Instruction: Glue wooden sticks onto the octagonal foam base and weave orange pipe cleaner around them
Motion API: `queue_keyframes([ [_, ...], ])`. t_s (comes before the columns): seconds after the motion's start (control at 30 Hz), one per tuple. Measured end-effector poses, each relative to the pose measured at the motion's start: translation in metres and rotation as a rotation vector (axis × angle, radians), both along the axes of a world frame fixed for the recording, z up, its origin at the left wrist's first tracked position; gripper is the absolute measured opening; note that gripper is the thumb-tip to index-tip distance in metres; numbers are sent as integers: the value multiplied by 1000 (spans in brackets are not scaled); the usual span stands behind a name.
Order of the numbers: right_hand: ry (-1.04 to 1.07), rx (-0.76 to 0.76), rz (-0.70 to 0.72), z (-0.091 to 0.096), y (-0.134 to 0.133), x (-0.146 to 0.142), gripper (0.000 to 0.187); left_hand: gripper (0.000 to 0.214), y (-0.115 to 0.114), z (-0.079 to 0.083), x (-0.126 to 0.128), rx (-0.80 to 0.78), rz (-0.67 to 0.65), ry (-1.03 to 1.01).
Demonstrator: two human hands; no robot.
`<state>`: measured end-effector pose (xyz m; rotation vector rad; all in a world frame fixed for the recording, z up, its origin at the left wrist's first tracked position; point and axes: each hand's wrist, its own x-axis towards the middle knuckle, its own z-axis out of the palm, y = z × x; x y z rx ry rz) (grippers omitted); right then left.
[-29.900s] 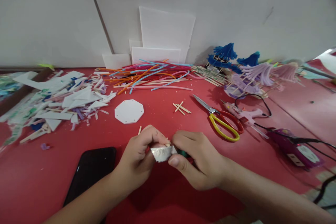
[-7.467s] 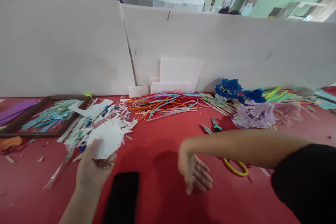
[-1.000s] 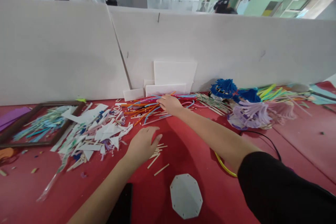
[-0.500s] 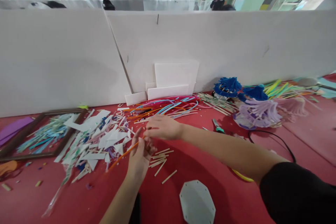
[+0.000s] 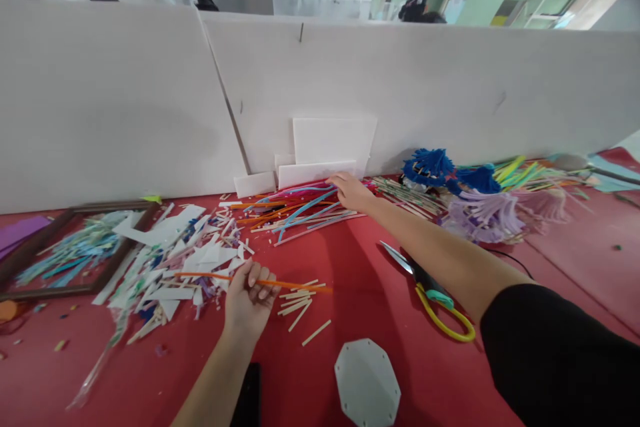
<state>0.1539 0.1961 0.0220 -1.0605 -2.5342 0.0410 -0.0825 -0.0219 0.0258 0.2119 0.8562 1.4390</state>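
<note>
My left hand (image 5: 249, 299) is closed around a thin orange strip (image 5: 300, 285) that lies roughly level above the red table (image 5: 75, 373). My right hand (image 5: 351, 191) reaches far forward into the pile of coloured strips (image 5: 295, 210) by the white wall; its fingers curl down on the pink and blue strips there. Short wooden sticks (image 5: 300, 310) lie scattered just right of my left hand. A white octagon piece (image 5: 367, 383) lies flat near the table's front.
White foam scraps (image 5: 170, 253) are heaped at the left beside a wooden frame (image 5: 70, 247). Yellow-handled scissors (image 5: 435, 300) lie under my right forearm. Blue and purple tassels (image 5: 475, 200) sit at the right. A black phone (image 5: 247, 400) lies near my left forearm.
My right hand let go of the orange strip and went back to the pile of coloured strips. My left hand kept the orange strip and lowered it to a level position.
</note>
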Motion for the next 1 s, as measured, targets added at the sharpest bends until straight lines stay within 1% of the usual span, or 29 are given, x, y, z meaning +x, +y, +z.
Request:
queue_keyframes([
  [0.03, -1, -4, 1, 3, -2, -1, 44, 42, 0, 0, 1, -14, -31, 4],
  [0.1, -20, -21, 32, 9, -10, -13, 38, 42, 0, -3, 4, -42, -89, 19],
  [0.17, -66, -55, 84, 11, -19, -33, 30, 39, 0, -6, 7, -64, -147, 35],
  [0.23, -121, -95, 105, 9, -24, -55, 21, 35, -1, -9, 9, -71, -201, 44],
  [0.27, -148, -112, 93, 6, -25, -64, 22, 34, -2, -10, 9, -67, -224, 46],
  [0.33, -187, -134, 27, 1, -21, -74, 27, 32, -3, -10, 10, -53, -261, 48],
  [0.4, -214, -150, -48, -4, -12, -73, 29, 32, -4, -10, 11, -40, -284, 47],
  [0.47, -236, -166, -87, -6, -1, -66, 29, 31, -4, -10, 12, -33, -298, 43],
  [0.6, -270, -176, -85, -4, 11, -49, 33, 31, -3, -11, 15, -28, -318, 31],
  [0.7, -275, -145, -80, 2, 7, -45, 37, 30, -3, -12, 14, -21, -310, 21],
  [0.87, -234, -35, -135, 7, -9, -51, 38, 30, -1, -12, 12, -3, -261, 7],
  [1.0, -272, -78, -113, 1, -10, -57, 30, 26, 0, -12, 13, 18, -243, -7],
])
